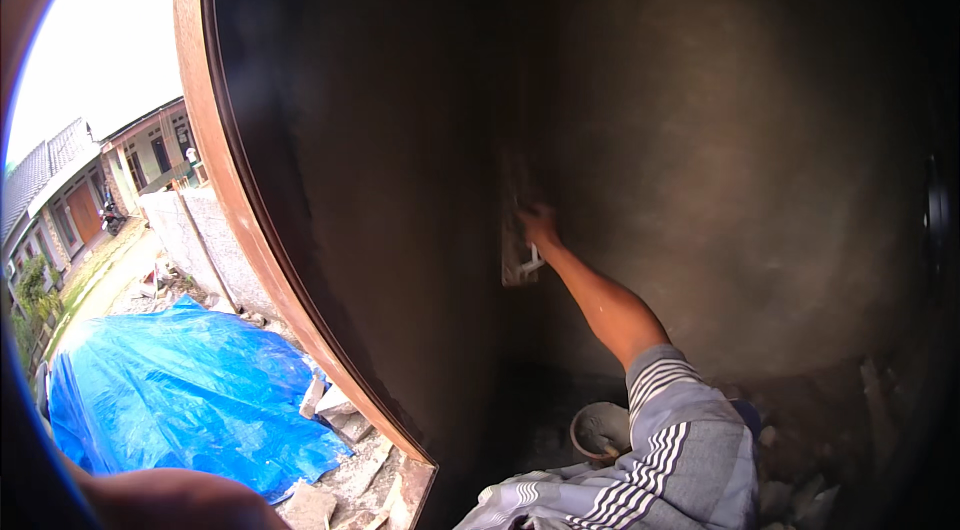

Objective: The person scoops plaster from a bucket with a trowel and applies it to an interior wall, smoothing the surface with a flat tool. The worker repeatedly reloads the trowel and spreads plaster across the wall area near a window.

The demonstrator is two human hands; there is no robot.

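Note:
My right arm reaches forward in a grey sleeve with striped bands. At its end my right hand (539,226) is closed around the handle of a plastering trowel (516,265). The trowel's long flat blade stands upright against the dark plastered wall (690,180), near the inner corner. Shadow hides most of the fingers and the upper part of the blade. A bare stretch of skin, which looks like part of my left arm (180,502), crosses the lower left edge; my left hand is out of the picture.
Below my right arm stands a bucket (590,445) with grey material inside. Rubble (800,500) lies in the dim lower right. A wooden frame (262,260) borders the opening on the left; outside are a blue tarpaulin (190,395), broken blocks (345,415), a low wall and houses.

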